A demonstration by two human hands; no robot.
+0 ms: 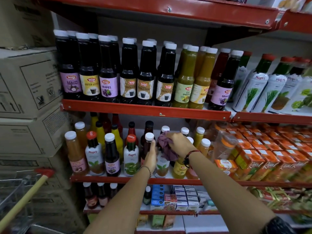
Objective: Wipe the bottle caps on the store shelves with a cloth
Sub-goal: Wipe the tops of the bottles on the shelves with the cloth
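Syrup and juice bottles with white, red and black caps fill the red metal shelves [145,108]. On the middle shelf my left hand [151,156] wraps the neck of a dark bottle with a white cap [149,136]. Just right of it my right hand [180,144] clutches a crumpled purple cloth [166,147] and presses it down over the top of a Mapro bottle [162,166], whose cap is hidden under the cloth. The upper shelf holds a row of tall Yogi bottles with white caps [146,43].
Stacked cardboard boxes [28,85] stand at the left. A wire trolley and a yellow stick with a red tip [25,198] lie at the lower left. Orange juice cartons [263,159] crowd the right of the middle shelf. Small boxes [184,198] fill the lower shelf.
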